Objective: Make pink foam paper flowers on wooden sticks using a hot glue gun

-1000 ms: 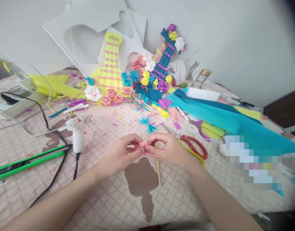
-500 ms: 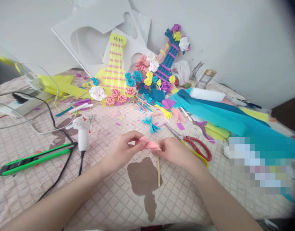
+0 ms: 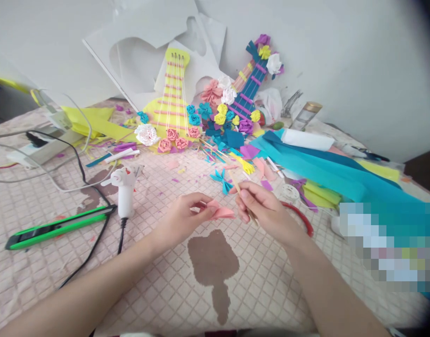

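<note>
Between the thumb and fingers of my left hand [image 3: 187, 215] is a folded piece of pink crepe paper [image 3: 222, 212]. My right hand [image 3: 260, 206] grips a thin wooden stick [image 3: 250, 216], tilted with its upper end pointing away to the left. A small gap separates that hand from the pink paper. Just beyond my hands lies a teal paper flower [image 3: 222, 180]. Red-handled scissors [image 3: 302, 217] are partly hidden behind my right hand. Off to the left, a white glue gun [image 3: 124, 192] stands upright near a green utility knife [image 3: 60, 228].
At the back lean a yellow paper guitar [image 3: 173, 98] and a blue paper guitar [image 3: 252, 91], both with paper flowers. Teal crepe paper [image 3: 323, 164] spreads over the right side. Black and grey cables run from a power strip [image 3: 46, 145] on the left. Paper scraps litter the middle.
My right hand has let go of the pink paper and moved slightly right, now gripping the wooden stick at a new tilt. The left hand still holds the paper. The view has shifted slightly.
</note>
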Demonstrator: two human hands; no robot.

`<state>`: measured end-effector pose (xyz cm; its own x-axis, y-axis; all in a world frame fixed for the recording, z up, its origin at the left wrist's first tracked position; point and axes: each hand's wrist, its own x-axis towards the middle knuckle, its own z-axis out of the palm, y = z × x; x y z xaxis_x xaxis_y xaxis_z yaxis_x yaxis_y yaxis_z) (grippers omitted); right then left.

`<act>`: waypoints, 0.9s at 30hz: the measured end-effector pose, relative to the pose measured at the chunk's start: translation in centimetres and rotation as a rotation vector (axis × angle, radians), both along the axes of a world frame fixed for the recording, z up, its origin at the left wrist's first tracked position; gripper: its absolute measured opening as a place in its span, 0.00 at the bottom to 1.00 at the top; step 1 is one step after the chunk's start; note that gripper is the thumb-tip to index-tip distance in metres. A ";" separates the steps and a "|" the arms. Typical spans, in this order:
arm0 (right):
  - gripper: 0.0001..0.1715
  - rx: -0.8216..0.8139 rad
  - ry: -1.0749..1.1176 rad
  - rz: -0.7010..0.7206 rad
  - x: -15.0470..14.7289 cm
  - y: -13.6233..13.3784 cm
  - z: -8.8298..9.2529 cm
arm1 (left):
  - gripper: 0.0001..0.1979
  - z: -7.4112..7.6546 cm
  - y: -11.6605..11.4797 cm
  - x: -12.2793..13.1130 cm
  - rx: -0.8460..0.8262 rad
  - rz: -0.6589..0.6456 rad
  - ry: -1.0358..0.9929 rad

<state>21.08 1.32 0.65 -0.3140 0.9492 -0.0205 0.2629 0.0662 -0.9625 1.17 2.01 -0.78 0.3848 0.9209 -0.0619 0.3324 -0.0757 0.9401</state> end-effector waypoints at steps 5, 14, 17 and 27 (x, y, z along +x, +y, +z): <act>0.16 -0.049 0.071 0.025 -0.6 -0.1 0.2 | 0.12 -0.1 0.1 -0.1 0.005 -0.025 -0.019; 0.12 0.021 0.018 -0.061 -0.6 -0.2 0.1 | 0.12 0.4 0.0 0.0 0.015 -0.018 -0.006; 0.11 0.003 0.039 -0.041 -0.6 -0.2 0.1 | 0.12 0.6 0.0 0.1 -0.005 -0.033 0.004; 0.12 0.001 0.000 -0.021 -0.7 -0.2 0.3 | 0.12 -0.2 0.0 0.0 0.027 -0.144 0.082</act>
